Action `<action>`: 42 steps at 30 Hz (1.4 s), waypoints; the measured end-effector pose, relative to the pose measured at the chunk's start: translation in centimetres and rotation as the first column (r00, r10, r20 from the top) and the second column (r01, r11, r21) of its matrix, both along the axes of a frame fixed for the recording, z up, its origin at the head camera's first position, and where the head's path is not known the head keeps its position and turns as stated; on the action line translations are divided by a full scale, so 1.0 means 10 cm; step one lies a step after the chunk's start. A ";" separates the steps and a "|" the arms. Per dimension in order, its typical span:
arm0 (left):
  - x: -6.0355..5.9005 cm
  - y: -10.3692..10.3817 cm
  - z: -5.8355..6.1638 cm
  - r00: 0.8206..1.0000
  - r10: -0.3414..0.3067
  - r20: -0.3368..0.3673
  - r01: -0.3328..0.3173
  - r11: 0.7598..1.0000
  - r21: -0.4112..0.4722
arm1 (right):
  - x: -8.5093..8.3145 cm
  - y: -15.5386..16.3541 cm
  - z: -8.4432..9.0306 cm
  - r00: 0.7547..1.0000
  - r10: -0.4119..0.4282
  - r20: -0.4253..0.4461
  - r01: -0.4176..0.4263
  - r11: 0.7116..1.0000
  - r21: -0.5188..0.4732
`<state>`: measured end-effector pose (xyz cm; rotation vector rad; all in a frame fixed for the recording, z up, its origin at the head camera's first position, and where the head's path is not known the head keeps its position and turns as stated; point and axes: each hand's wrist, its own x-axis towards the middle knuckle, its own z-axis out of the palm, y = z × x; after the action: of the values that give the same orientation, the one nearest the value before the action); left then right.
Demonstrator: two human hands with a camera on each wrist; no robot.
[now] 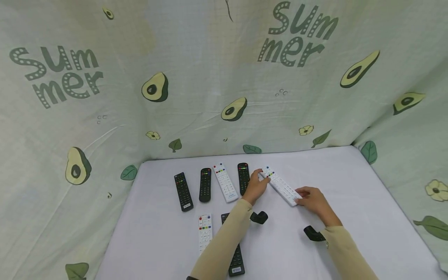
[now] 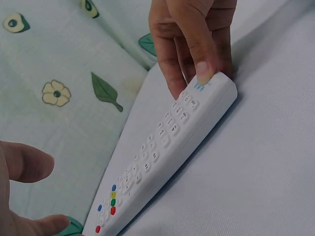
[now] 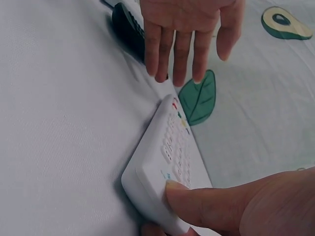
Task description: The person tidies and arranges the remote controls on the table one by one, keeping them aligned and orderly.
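A white remote control [image 1: 280, 186] lies slantwise on the table, its coloured buttons at the far left end. My right hand [image 1: 314, 200] pinches its near right end, with the thumb [image 3: 197, 201] on top by the blue logo and fingers under the edge. Beside the far end is my left hand [image 1: 256, 188]. Its fingers [image 3: 181, 54] are extended and spread from the thumb, and a gap separates them from the remote in the right wrist view. Just left of that hand lies a black remote [image 1: 243, 175], its lower end partly hidden by the hand.
Farther left in the back row lie a white remote [image 1: 225, 182] and two black ones, a short one [image 1: 205, 185] and a longer one [image 1: 183, 191]. Nearer, the left sleeve partly covers another white remote [image 1: 205, 231] and a black one [image 1: 237, 262]. A printed curtain [image 1: 196, 70] hangs behind the table.
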<state>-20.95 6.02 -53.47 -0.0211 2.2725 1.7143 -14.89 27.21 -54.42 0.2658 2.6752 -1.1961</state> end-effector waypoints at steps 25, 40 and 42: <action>0.05 0.04 -0.03 0.997 -0.062 0.044 0.065 0.995 -0.081 | 0.27 0.23 0.02 0.997 0.068 0.048 -0.068 0.998 -0.006; 0.17 0.03 -0.03 0.997 -0.073 0.030 0.075 0.994 -0.080 | 0.53 0.24 -0.06 0.995 0.058 -0.080 -0.054 0.998 0.045; 0.18 0.01 -0.03 0.997 -0.074 0.026 0.076 0.994 -0.074 | 0.55 0.22 -0.07 0.995 0.053 -0.085 -0.050 0.998 0.040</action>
<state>-19.17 6.15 -53.76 0.0278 2.2897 1.5833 -9.43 29.44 -55.11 0.1531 2.7625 -1.1679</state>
